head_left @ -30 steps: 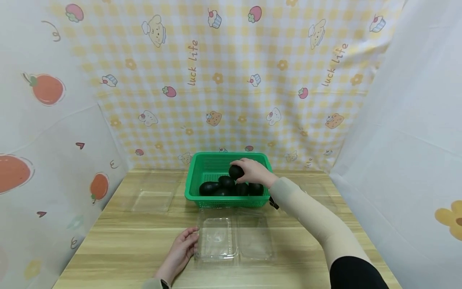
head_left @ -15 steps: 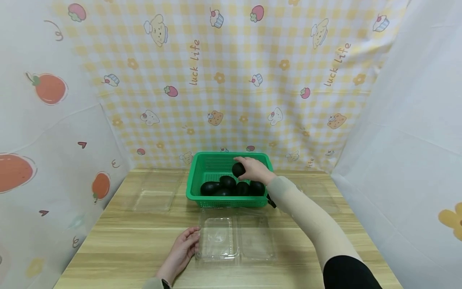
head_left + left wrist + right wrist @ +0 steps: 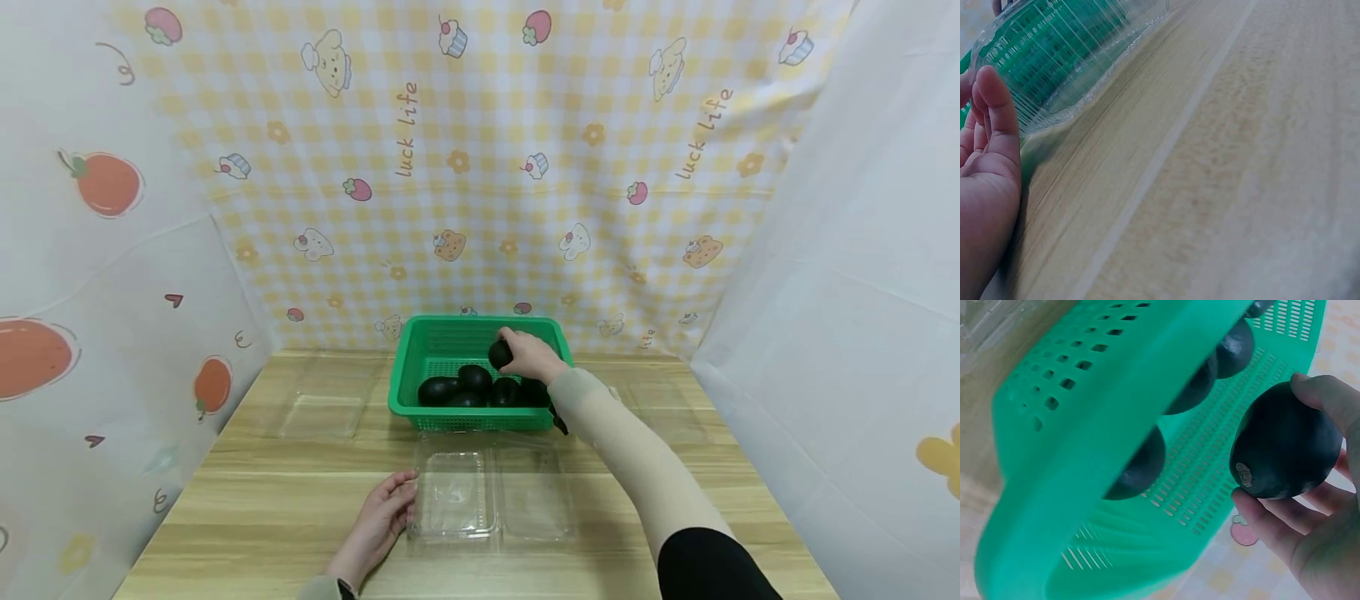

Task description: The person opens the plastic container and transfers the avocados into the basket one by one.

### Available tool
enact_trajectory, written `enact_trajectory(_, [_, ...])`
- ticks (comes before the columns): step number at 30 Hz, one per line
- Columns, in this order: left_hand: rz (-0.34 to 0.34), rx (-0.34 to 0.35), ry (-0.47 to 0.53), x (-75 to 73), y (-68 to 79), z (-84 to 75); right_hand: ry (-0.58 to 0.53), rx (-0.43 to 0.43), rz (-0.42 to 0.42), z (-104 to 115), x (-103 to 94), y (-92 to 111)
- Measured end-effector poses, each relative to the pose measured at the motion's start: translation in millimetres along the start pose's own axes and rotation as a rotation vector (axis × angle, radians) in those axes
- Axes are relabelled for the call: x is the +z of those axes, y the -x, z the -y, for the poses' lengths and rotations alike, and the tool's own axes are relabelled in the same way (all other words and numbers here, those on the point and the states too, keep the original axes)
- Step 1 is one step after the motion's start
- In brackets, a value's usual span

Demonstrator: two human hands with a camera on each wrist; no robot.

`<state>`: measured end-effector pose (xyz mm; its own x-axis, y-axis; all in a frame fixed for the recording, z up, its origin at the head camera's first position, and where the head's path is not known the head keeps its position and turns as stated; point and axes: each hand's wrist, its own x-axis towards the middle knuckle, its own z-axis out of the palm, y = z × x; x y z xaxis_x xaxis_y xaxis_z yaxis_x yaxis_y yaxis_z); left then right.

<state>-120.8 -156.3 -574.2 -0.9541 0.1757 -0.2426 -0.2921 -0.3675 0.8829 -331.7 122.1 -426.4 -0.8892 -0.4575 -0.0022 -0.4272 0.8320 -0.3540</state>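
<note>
My right hand (image 3: 531,354) holds a dark, smooth avocado (image 3: 1287,442) between thumb and fingers, raised above the right half of a green plastic basket (image 3: 401,367). A brown scar marks one end of this fruit. Several more dark avocados (image 3: 475,378) lie along the basket's near side; the rightmost is partly hidden by the right wrist. At lower centre a clear clamshell container (image 3: 453,500) lies opened flat, its lid half to the right. My left hand (image 3: 381,517) holds the container's left edge, thumb and fingers at the rim (image 3: 1054,122).
Another clear container (image 3: 318,412) lies on the wooden table (image 3: 262,517) at the back left. More clear plastic (image 3: 663,408) sits at the back right, partly behind the right sleeve. Printed cloth walls (image 3: 457,208) border the back and both sides.
The right hand has moved slightly to the right with the avocado, still over the basket. The left hand keeps its place at the container. The head view has shifted slightly.
</note>
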Motion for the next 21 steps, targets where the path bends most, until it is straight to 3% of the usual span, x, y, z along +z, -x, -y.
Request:
enact_trajectory(11, [0.002, -0.008, 0.009, -0.5, 0.6, 0.5, 0.003, 0.061, 0.006, -10.2, 15.6, -10.0])
enact_trajectory(21, [0.019, -0.010, 0.007, -1.6, 0.3, -0.4, 0.003, 0.064, -0.027, -14.2, 23.9, -11.3])
